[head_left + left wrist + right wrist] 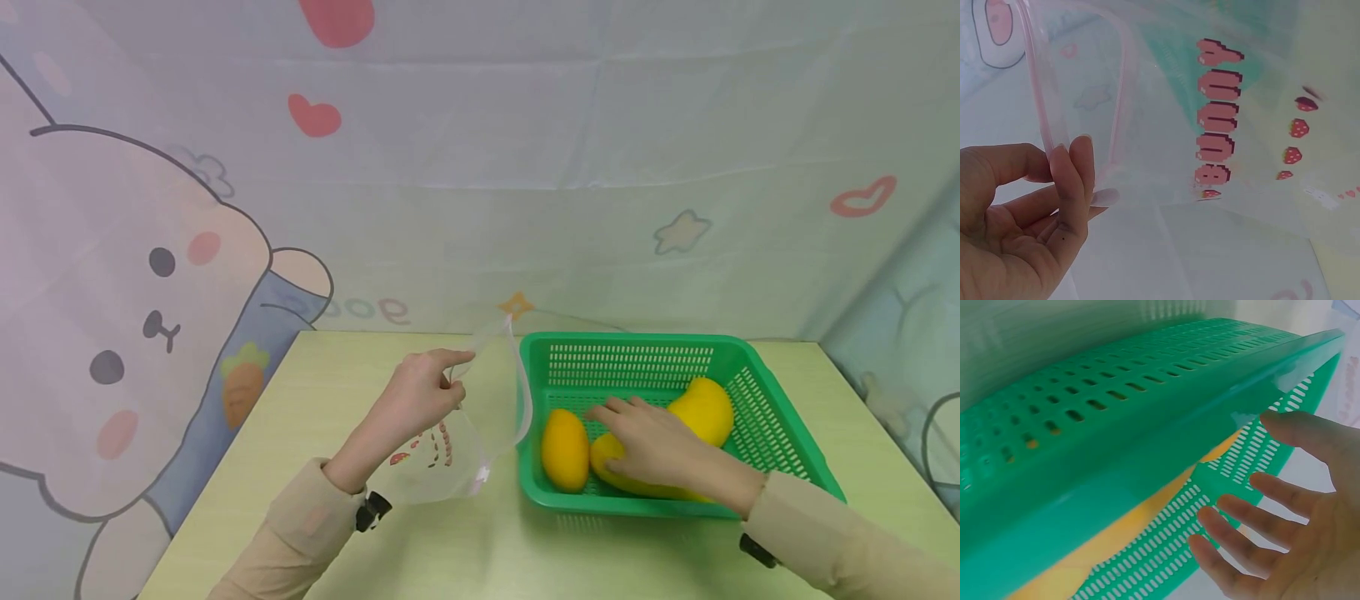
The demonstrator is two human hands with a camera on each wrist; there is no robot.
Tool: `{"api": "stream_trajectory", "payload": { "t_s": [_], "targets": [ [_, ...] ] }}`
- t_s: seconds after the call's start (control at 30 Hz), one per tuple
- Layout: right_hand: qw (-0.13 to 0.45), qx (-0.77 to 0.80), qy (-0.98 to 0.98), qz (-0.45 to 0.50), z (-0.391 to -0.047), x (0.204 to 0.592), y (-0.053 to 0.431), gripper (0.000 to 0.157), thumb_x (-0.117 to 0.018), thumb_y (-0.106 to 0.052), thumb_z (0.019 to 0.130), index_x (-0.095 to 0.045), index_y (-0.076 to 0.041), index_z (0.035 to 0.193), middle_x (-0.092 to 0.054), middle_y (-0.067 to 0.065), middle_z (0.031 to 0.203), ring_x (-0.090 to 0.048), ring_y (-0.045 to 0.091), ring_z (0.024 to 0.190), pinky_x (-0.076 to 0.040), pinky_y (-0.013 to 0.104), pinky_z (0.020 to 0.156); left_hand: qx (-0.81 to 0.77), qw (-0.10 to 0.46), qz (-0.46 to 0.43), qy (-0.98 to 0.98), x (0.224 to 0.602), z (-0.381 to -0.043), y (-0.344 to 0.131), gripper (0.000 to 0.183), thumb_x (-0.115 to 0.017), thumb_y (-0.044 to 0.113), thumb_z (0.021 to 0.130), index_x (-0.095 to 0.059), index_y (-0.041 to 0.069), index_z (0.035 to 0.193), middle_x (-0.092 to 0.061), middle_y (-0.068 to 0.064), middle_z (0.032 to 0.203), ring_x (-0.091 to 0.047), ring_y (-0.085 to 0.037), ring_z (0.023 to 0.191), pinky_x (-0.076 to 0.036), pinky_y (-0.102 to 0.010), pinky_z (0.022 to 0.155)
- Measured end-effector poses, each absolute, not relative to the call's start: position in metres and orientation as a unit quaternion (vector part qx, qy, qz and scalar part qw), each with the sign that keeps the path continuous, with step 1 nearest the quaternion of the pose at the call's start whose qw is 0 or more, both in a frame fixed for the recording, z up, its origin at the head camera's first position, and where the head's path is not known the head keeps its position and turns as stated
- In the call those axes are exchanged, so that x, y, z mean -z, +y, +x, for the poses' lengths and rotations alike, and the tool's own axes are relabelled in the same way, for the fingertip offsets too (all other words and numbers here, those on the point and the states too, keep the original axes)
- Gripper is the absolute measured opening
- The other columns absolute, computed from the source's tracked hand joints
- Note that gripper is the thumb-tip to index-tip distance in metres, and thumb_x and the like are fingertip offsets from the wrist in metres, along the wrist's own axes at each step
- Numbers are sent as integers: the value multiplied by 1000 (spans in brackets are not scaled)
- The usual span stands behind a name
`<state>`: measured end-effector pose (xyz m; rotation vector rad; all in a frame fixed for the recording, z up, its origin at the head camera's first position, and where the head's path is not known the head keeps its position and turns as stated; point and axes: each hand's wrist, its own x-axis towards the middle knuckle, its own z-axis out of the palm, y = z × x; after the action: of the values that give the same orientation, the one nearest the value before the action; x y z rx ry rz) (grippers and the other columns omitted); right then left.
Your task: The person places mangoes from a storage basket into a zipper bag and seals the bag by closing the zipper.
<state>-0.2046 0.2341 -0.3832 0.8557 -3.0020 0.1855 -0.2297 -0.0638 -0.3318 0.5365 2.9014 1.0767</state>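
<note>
My left hand [420, 392] pinches the edge of a clear plastic zip bag [461, 471] with a pink-edged opening. In the left wrist view the bag shows BUNNY lettering [1217, 112] and small strawberries, and its mouth stands apart. A green plastic basket [787, 417] holds yellow mangoes. One mango [566, 450] lies by the basket's left wall, another mango [611, 457] lies partly hidden beneath my right hand, and a third mango [708, 408] is further right. My right hand [656, 437] is over the mangoes, its fingers [1241, 544] spread and loosely bent, gripping nothing.
Basket and bag stand side by side on a pale wooden table [300, 450]. Behind the table hangs a printed curtain [480, 208] with a cartoon bunny and hearts. A dark cable [930, 450] runs at the far right.
</note>
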Motion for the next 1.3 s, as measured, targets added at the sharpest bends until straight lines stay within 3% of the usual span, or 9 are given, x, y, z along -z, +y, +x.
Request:
{"api": "stream_trajectory", "payload": {
  "t_s": [0.17, 0.37, 0.5, 0.87, 1.3],
  "targets": [
    [-23, -56, -962, 266, -206, 385, 242, 54, -80, -23, 74, -61, -10, 123, -63, 12, 119, -60, 34, 100, -54, 46, 76, -344, 1, 169, 924, 332, -230, -64, 49, -52, -1, 82, -60, 8, 130, -48, 1, 43, -27, -6, 42, -22, -18, 41],
    [-60, -45, -965, 251, -207, 387, 249, 57, -81, -23, 72, -60, -11, 123, -62, 12, 116, -56, 30, 91, -52, 37, 61, -344, -1, 171, 924, 332, -230, -64, 50, -53, -2, 82, -60, 8, 130, -46, 1, 41, -25, -6, 42, -21, -18, 41],
    [-74, -42, -966, 245, -208, 389, 252, 62, -82, -23, 70, -58, -11, 126, -61, 14, 118, -57, 36, 95, -53, 40, 61, -345, 1, 168, 924, 332, -230, -64, 50, -52, -2, 82, -60, 8, 131, -47, 1, 42, -27, -6, 42, -21, -18, 41],
    [-127, -39, -964, 229, -208, 390, 258, 72, -83, -24, 70, -52, -9, 133, -55, 24, 130, -54, 49, 109, -53, 57, 79, -347, 1, 169, 923, 331, -229, -64, 49, -53, -1, 82, -60, 8, 130, -51, -1, 44, -28, -6, 42, -22, -19, 41],
    [-158, -39, -960, 227, -210, 392, 260, 81, -85, -27, 68, -48, -10, 137, -52, 26, 133, -51, 54, 112, -50, 62, 83, -347, -1, 171, 922, 331, -230, -64, 49, -53, -1, 82, -61, 9, 130, -51, -2, 45, -29, -7, 42, -23, -19, 42]
  ]
}}
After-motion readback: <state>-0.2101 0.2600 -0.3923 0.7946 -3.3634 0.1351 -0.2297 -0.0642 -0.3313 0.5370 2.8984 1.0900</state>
